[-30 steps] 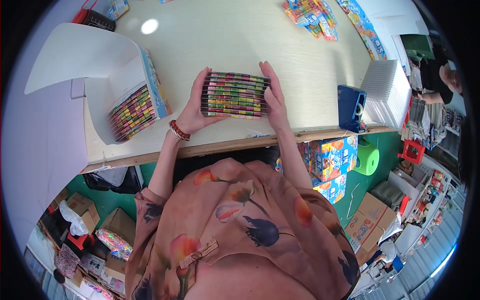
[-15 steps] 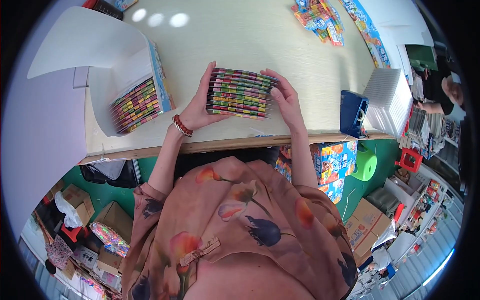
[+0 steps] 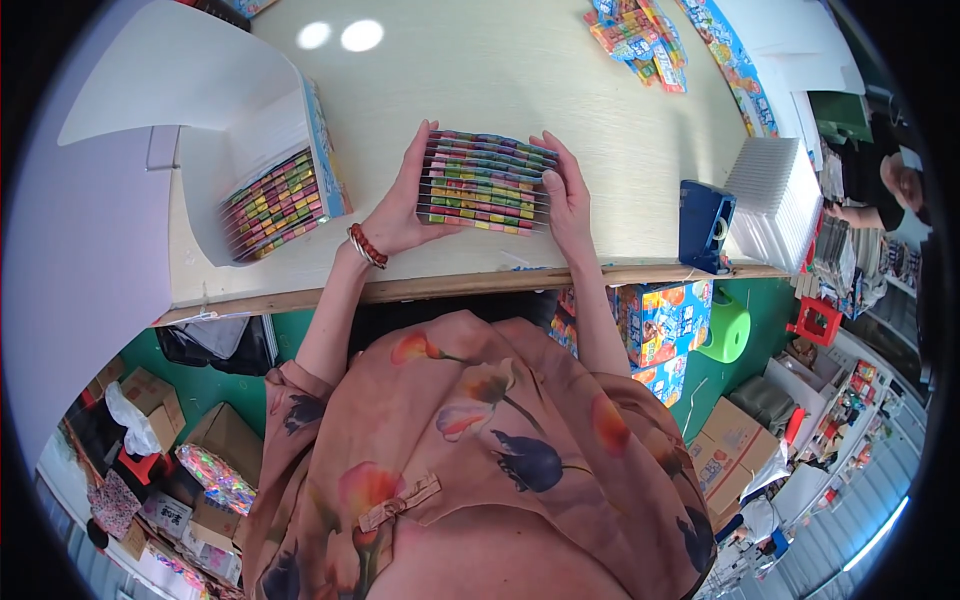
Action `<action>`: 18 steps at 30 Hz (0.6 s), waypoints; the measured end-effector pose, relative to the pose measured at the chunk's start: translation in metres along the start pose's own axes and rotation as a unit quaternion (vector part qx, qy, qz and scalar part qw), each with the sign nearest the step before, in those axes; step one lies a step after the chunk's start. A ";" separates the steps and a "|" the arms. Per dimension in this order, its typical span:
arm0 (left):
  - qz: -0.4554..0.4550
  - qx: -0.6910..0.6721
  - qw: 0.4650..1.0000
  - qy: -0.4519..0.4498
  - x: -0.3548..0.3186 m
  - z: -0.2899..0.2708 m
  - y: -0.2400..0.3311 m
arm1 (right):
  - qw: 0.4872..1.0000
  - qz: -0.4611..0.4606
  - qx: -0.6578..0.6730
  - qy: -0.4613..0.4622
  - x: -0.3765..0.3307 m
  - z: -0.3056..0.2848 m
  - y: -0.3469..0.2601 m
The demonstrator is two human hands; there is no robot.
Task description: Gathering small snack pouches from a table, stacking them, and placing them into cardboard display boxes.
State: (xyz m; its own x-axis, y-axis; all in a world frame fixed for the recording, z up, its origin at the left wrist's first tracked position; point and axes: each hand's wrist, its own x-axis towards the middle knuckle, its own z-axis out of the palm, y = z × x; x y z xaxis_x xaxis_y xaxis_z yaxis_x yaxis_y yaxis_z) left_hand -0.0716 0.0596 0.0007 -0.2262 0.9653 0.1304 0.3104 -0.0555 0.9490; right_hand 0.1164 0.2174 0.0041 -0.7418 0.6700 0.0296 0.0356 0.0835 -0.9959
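Between my two hands stands a stack of flat candy packs (image 3: pixel 485 184), set on edge in a row and showing bands of red, green, yellow and pink. My left hand (image 3: pixel 398 205) presses the stack's left end, with beads and a bangle at the wrist. My right hand (image 3: pixel 566 205) grips the right end, thumb on the near side and fingers behind. To the left, an open display box (image 3: pixel 318 150) with a raised white lid holds a row of similar packs (image 3: pixel 275 203). The undersides of the held packs are hidden.
A blue tape dispenser (image 3: pixel 705 228) stands by a pile of clear plastic trays (image 3: pixel 775 195) at the right. Loose colourful packets (image 3: pixel 640 42) lie at the far right of the table (image 3: pixel 420 80). Below its edge are printed boxes (image 3: pixel 662 325) and a green stool (image 3: pixel 728 328).
The right hand has shifted slightly, and the top of the stack bends a little differently. Both hands still hold the packs in nearly the same place.
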 end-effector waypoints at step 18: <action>0.024 0.077 0.995 0.053 0.005 -0.007 -0.009 | 0.982 0.039 -0.018 -0.183 0.018 -0.027 -0.031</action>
State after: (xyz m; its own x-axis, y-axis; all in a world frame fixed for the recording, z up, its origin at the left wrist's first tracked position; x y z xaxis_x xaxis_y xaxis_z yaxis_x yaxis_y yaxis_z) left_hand -0.0820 0.0635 -0.0055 -0.3008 0.9297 0.2126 0.4587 -0.0544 0.8869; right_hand 0.1205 0.2470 0.0379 -0.9270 0.3653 -0.0850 0.1195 0.0728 -0.9902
